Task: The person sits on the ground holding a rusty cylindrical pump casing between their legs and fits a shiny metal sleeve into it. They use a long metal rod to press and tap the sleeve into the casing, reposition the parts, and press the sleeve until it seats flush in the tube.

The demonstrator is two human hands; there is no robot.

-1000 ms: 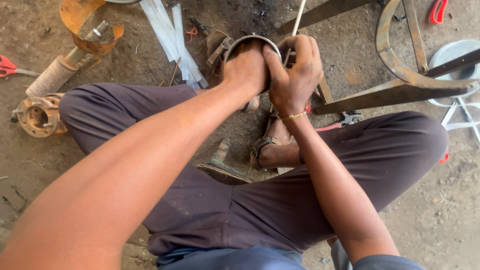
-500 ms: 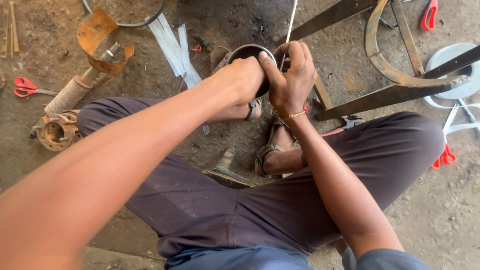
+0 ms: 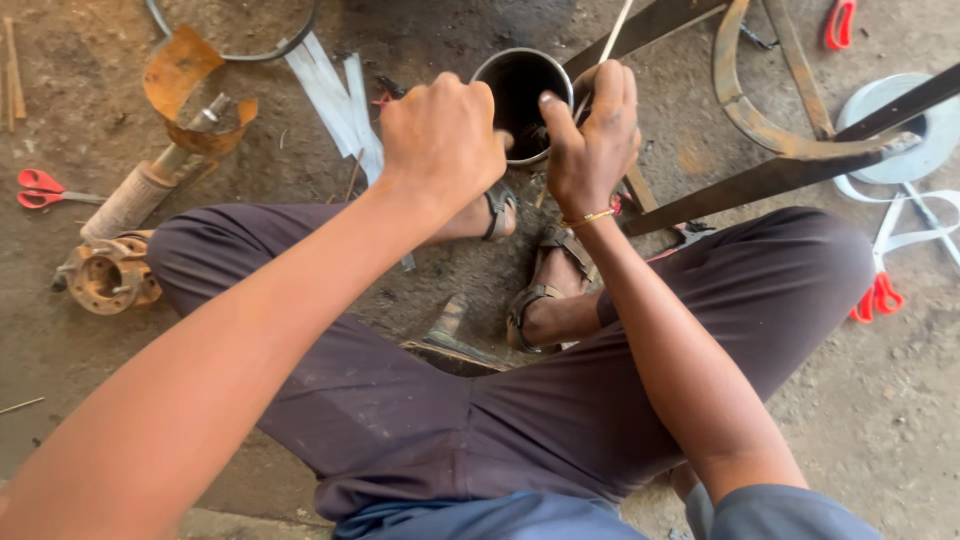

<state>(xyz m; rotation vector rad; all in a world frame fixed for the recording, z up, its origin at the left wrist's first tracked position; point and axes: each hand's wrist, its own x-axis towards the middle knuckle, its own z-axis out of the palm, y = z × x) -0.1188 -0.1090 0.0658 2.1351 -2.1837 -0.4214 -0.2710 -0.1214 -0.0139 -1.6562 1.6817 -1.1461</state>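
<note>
Both hands have drawn slightly nearer. Left hand [image 3: 445, 135] and right hand [image 3: 592, 135], fingers clamped on a metal cylinder [image 3: 520, 100]; likely stiff, heavy, best gripped at its rim.

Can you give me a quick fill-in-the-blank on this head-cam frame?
1. Both hands, the left hand and the right hand, grip a round metal ____ that stands open end up.
2. The right wrist wears a thin ____-coloured bracelet.
3. The scissors lying on the ground at far left have ____ handles.
4. The person sits cross-legged, with sandals on the ____.

Missing words: cylinder; gold; red; feet
</note>
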